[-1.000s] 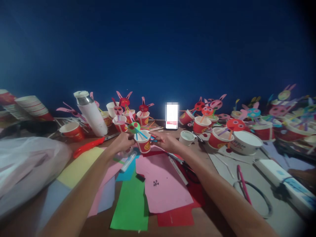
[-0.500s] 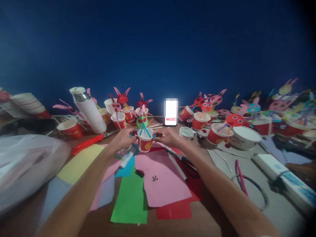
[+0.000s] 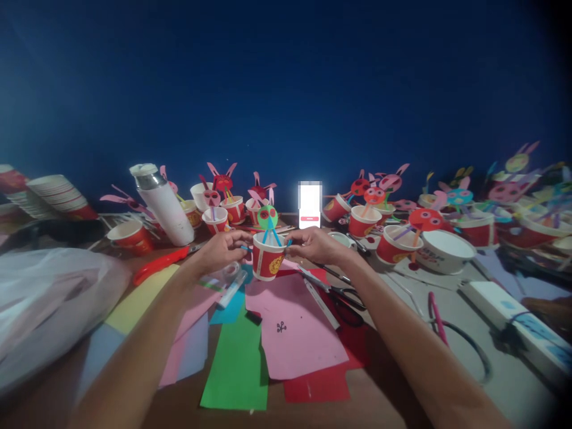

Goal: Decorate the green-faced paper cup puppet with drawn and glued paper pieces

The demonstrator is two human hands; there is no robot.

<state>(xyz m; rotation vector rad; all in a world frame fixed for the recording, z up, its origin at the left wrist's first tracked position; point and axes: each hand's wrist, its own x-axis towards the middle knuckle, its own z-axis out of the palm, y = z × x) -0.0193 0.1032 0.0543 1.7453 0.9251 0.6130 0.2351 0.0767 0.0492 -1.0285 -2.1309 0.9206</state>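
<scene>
A red and white paper cup is between my two hands, above the pink paper. Out of it rises a green paper rabbit face with pink ears and red eyes, on blue strips that slope down into the cup. At the cup's left side my left hand pinches the end of a blue strip. My right hand is closed at the right side, its fingertips on another blue strip. Whether the fingertips also touch the cup wall, I cannot tell.
Pink paper, green paper, scissors and tape lie in front. Behind stand a white flask, a lit phone and several cups with paper rabbits. A power strip is at right, a plastic bag at left.
The cup with the green rabbit has shifted slightly right and appears a little higher off the papers. Both hands moved with it. More of the scissors shows beside my right forearm.
</scene>
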